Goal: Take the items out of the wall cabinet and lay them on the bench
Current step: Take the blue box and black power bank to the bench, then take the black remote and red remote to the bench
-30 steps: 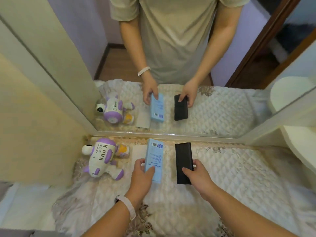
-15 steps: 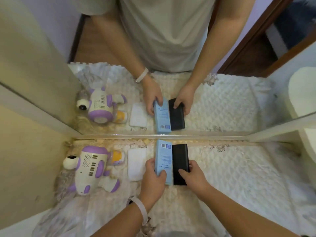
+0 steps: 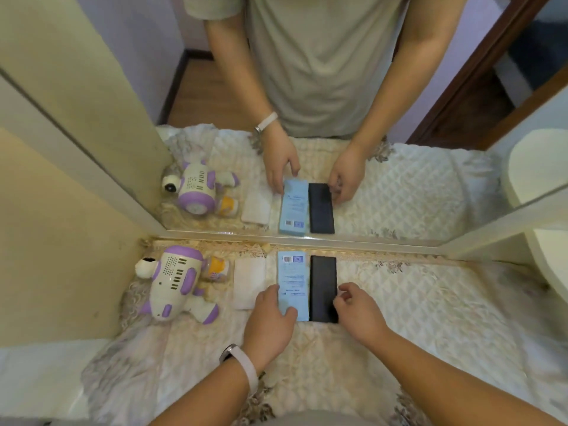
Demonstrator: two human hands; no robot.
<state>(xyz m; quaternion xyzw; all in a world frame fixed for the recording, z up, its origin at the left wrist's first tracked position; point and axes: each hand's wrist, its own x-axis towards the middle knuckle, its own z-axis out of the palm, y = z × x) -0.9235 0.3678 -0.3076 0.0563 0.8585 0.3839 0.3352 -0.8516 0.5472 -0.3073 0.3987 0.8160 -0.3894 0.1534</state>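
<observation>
A light blue box (image 3: 293,278) and a black flat box (image 3: 322,284) lie side by side, touching, on the quilted bench cover (image 3: 415,302), their far ends near the mirror's base. My left hand (image 3: 270,324) grips the near end of the blue box, thumb on top and fingers along its left side. My right hand (image 3: 359,312) sits at the black box's near right edge with its fingers curled and apart, holding nothing.
Left of the boxes lie a white pad (image 3: 249,281), a small yellow jar (image 3: 216,267) and a white-and-purple toy (image 3: 175,281). A mirror (image 3: 399,195) stands behind them, a cream panel (image 3: 61,241) on the left, and a white rounded fixture (image 3: 547,256) on the right.
Both boxes have been slid together and laid flat on the cover. My right hand has let go of the black box and drawn back a little; the view has shifted.
</observation>
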